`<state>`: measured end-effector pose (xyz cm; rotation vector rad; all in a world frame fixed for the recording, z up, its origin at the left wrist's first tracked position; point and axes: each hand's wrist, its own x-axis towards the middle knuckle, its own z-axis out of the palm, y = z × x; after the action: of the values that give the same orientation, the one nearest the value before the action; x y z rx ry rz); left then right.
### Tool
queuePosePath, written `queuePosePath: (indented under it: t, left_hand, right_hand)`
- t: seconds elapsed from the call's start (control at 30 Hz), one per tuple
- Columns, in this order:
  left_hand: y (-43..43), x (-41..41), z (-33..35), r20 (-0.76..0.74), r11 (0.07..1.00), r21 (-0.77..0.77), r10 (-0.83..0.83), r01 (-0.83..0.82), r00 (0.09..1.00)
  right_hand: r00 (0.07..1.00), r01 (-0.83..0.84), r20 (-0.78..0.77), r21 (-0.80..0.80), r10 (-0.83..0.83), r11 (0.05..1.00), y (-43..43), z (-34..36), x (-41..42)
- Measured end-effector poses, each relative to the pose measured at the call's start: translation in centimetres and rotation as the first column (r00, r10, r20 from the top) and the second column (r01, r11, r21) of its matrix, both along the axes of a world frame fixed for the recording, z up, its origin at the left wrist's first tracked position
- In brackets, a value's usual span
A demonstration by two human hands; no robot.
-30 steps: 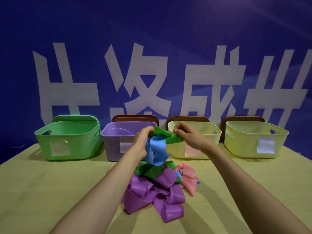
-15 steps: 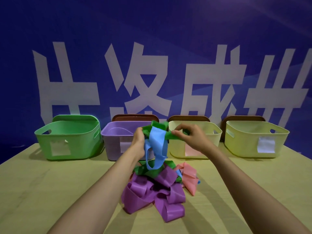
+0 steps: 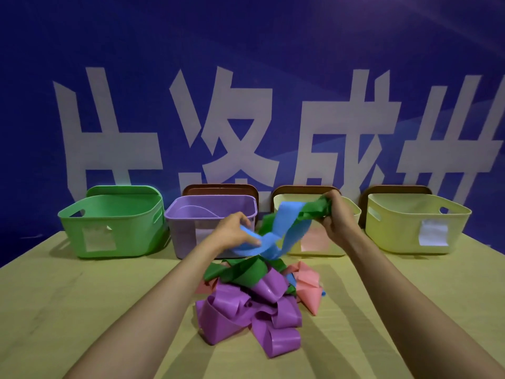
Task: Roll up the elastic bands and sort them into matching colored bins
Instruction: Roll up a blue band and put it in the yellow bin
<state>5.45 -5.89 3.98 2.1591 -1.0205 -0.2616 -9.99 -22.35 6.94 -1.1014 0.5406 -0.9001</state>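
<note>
Far left on the pale wooden bench (image 3: 82, 296) is the green plastic bin (image 3: 109, 222), then the purple plastic bin (image 3: 207, 214), and right in front of that my left hand (image 3: 235, 231) has its fingers curled round one end of a wide blue elastic band (image 3: 276, 233). Below that, between my forearms, the heap sits on the bench: purple bands (image 3: 246, 315) at the front, a green strip (image 3: 240, 269) at the back, a pink band (image 3: 306, 283) on the right side. The blue one loops up over a bunched green elastic band (image 3: 314, 212) that my right hand (image 3: 338, 217) grips tight, held up in front of the pale yellow plastic bin (image 3: 354, 214) with the pink label, and a second pale yellow bin (image 3: 415, 222) with a white label sits far right.
</note>
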Motion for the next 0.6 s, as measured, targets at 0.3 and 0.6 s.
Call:
queuePosePath:
  t: [0.3, 0.6]
  left_hand:
    - [-0.2, 0.6, 0.6, -0.609, 0.752, -0.555, -0.076, -0.356, 0.789]
    - [-1.2, -2.6, 5.2, -0.504, 0.562, -0.803, -0.460, -0.200, 0.731]
  right_hand:
    - [0.975, 0.025, -0.210, -0.223, -0.073, 0.975, -1.7, -1.2, -1.5]
    - [0.204, -0.760, -0.934, -0.340, -0.293, 0.554, -1.9, -3.6, -1.6]
